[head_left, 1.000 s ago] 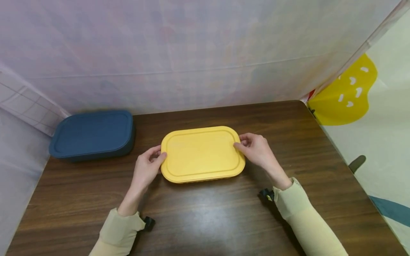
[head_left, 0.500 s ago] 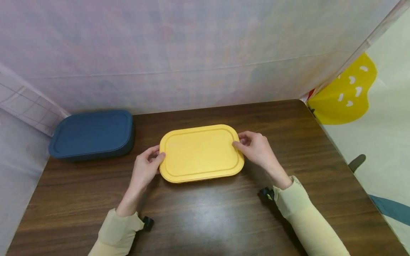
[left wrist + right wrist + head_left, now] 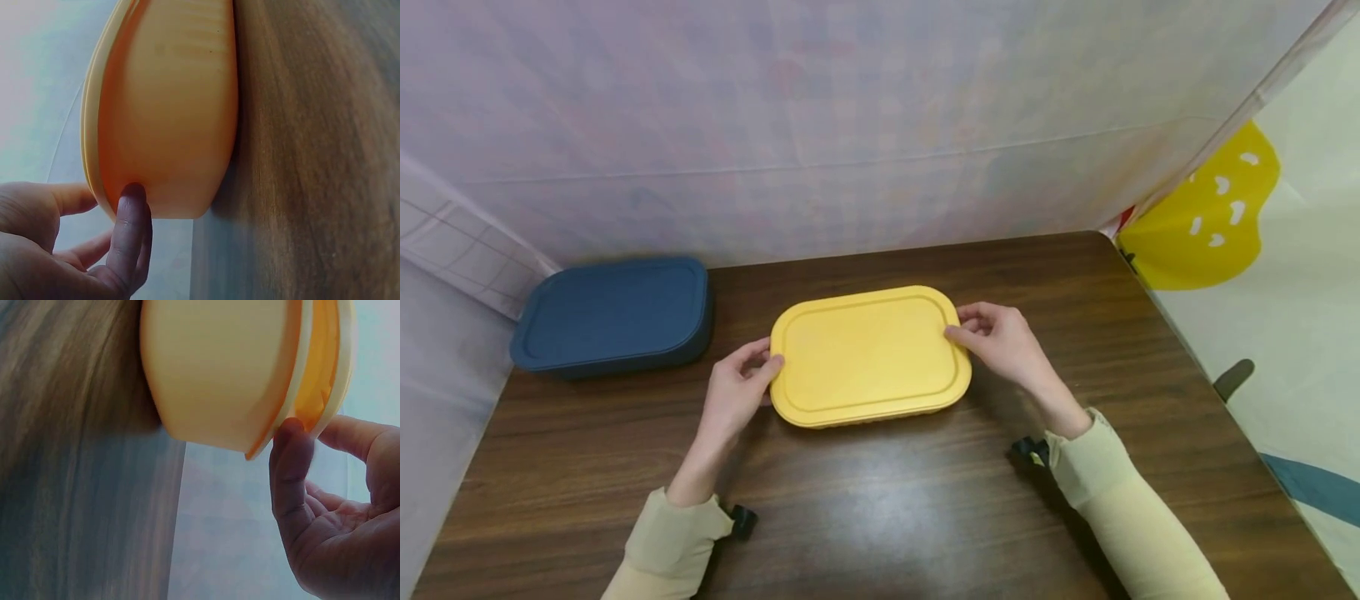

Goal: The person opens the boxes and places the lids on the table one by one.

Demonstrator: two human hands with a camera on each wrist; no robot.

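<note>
A yellow lunch box (image 3: 212, 369) with rounded corners stands on the wooden table under its yellow lid (image 3: 867, 354). At the right end, the thumb and fingers of my right hand (image 3: 1003, 346) pinch the lid's edge. The right wrist view shows a gap there between the raised lid and the box rim, with a fingertip at the gap. My left hand (image 3: 733, 387) grips the opposite end, thumb on the lid's border and a finger against the box wall under the rim. On that side the lid lies close on the rim. The inside is hidden.
A dark blue lidded box (image 3: 617, 312) stands at the table's back left corner. The brown table (image 3: 880, 517) ends at a pale patterned curtain (image 3: 820, 125) behind. A yellow shape with white marks (image 3: 1206, 217) lies beyond the right edge.
The lid's right end has risen slightly, with my right hand pinching it and moving up a little. My left hand keeps its grip, and the view has shifted slightly.
</note>
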